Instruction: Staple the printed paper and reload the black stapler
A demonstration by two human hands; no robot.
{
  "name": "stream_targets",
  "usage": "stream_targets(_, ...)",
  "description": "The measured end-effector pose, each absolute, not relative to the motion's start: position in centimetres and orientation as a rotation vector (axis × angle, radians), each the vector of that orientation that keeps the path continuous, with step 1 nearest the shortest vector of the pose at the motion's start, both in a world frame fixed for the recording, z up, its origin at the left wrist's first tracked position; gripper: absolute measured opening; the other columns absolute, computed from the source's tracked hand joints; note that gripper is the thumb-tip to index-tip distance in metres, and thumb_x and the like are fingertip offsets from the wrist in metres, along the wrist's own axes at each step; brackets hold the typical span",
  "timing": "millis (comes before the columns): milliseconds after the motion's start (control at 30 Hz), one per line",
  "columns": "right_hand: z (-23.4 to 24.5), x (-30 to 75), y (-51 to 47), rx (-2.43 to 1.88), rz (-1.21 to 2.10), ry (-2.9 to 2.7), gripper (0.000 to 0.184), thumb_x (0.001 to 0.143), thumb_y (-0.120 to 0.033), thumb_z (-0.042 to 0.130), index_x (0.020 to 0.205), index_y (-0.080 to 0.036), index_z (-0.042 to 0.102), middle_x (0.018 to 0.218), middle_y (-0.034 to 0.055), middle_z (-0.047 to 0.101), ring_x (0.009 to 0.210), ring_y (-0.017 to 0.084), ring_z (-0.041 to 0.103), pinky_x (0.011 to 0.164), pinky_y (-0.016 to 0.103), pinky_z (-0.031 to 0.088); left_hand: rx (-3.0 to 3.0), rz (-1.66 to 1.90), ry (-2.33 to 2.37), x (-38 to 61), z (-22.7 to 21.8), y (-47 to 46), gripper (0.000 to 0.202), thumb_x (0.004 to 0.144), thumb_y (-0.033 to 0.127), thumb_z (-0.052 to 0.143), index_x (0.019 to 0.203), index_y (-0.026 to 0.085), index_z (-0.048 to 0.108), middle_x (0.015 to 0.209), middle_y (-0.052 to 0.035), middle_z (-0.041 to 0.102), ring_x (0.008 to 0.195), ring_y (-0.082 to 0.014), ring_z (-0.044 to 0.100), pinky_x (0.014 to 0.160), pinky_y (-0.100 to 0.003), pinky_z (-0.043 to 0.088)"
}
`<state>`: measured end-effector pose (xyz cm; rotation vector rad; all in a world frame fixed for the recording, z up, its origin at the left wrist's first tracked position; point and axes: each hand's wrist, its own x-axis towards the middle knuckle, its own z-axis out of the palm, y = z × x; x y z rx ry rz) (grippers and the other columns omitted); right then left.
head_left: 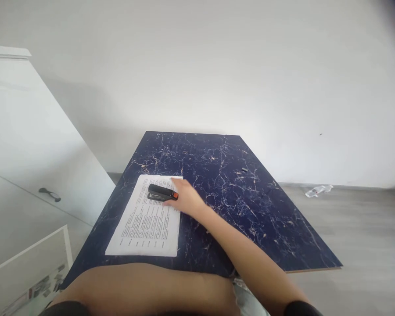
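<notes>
A black stapler point(161, 192) with an orange patch at its rear end lies over the upper part of a printed sheet or stack of paper point(141, 219). My right hand point(187, 198) reaches in from the right, at the stapler's rear end. Its thumb is along the near side of the stapler and the other fingers spread on the far side, over the paper's top right corner. A gap shows between those fingers and the stapler. My left forearm crosses the bottom of the view, while the left hand itself is hidden.
Paper and stapler are on a dark blue marble-patterned table point(217, 166). A small dark piece point(244, 169) lies toward its right side. White cabinet point(46, 145) with a dark handle stands left, a pale wall behind. Clear crumpled plastic point(319, 191) is on the floor at right.
</notes>
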<state>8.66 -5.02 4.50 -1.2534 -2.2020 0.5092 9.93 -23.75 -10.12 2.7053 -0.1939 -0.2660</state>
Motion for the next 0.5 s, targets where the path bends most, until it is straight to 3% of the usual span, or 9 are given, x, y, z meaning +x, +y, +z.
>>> stream_targets(33, 4.8, 11.1, -3.9, -1.286, 0.475, -2.122, 0.073, 0.085, -0.051, 0.078, 0.146, -0.021, 0.054, 0.145, 0.0137, 0.061, 0.135, 0.035, 0.055, 0.105, 0.045, 0.049, 2.699, -0.322, -0.259, 9.7, -9.7, -23.8, 0.044, 0.071, 0.019, 0.071, 0.034, 0.024, 0.047, 0.05, 0.0002, 0.061, 0.037, -0.016, 0.051, 0.036, -0.029, 0.037)
stream_targets(67, 5.1, 14.0, -2.6, -1.375, 0.418, -2.028, 0.06, 0.09, -0.049, 0.073, 0.142, -0.022, 0.059, 0.14, 0.012, 0.064, 0.128, 0.032, 0.06, 0.104, 0.044, 0.05, 2.668, -0.413, -0.301, 9.6, -9.4, -23.8, 0.048, 0.072, 0.016, 0.069, 0.033, 0.023, 0.042, 0.05, -0.0004, 0.061, 0.038, -0.0167, 0.052, 0.035, -0.029, 0.036)
stream_targets(133, 5.4, 20.8, 0.2, -1.604, 0.261, -1.851, 0.033, 0.091, -0.033, 0.069, 0.121, -0.02, 0.072, 0.121, 0.0106, 0.073, 0.109, 0.028, 0.069, 0.101, 0.043, 0.052, 2.666, -0.506, -0.319, 9.3, -8.8, -23.9, 0.05, 0.071, 0.014, 0.068, 0.034, 0.022, 0.036, 0.05, -0.001, 0.059, 0.041, -0.018, 0.056, 0.036, -0.03, 0.036)
stream_targets(167, 5.2, 24.2, 1.5, -1.736, 0.182, -1.757, 0.03, 0.088, -0.027, 0.069, 0.116, -0.018, 0.074, 0.115, 0.0108, 0.075, 0.106, 0.028, 0.069, 0.1, 0.044, 0.052, 2.695, -0.498, -0.317, 9.1, -8.7, -23.9, 0.049, 0.071, 0.014, 0.069, 0.036, 0.022, 0.035, 0.049, -0.0013, 0.058, 0.044, -0.0188, 0.058, 0.037, -0.03, 0.037)
stream_targets(233, 4.3, 30.5, 3.6, -1.936, 0.06, -1.636, 0.036, 0.082, -0.021, 0.07, 0.118, -0.015, 0.074, 0.116, 0.0139, 0.074, 0.109, 0.029, 0.068, 0.104, 0.045, 0.049, 2.725, -0.411, -0.337, 8.7, -8.6, -23.9, 0.044, 0.071, 0.014, 0.068, 0.039, 0.022, 0.039, 0.051, -0.0018, 0.059, 0.049, -0.0204, 0.062, 0.04, -0.031, 0.039)
stream_targets(333, 2.3, 36.4, 5.1, -2.079, -0.021, -1.571, 0.041, 0.08, -0.024, 0.072, 0.119, -0.011, 0.075, 0.12, 0.0186, 0.071, 0.115, 0.031, 0.066, 0.108, 0.045, 0.045, 2.685, -0.271, -0.352, 8.4, -8.8, -23.7, 0.037, 0.073, 0.014, 0.065, 0.044, 0.024, 0.043, 0.053, -0.0019, 0.059, 0.052, -0.0223, 0.063, 0.043, -0.033, 0.042)
stream_targets(500, 0.8, 37.8, 5.4, -2.092, 0.056, -1.582, 0.023, 0.081, -0.021, 0.066, 0.096, -0.012, 0.081, 0.099, 0.0162, 0.077, 0.096, 0.028, 0.071, 0.096, 0.04, 0.051, 2.553, -0.296, -0.273, 8.9, -8.7, -23.1, 0.034, 0.075, 0.017, 0.064, 0.046, 0.025, 0.05, 0.055, -0.0006, 0.062, 0.052, -0.0204, 0.063, 0.045, -0.032, 0.046)
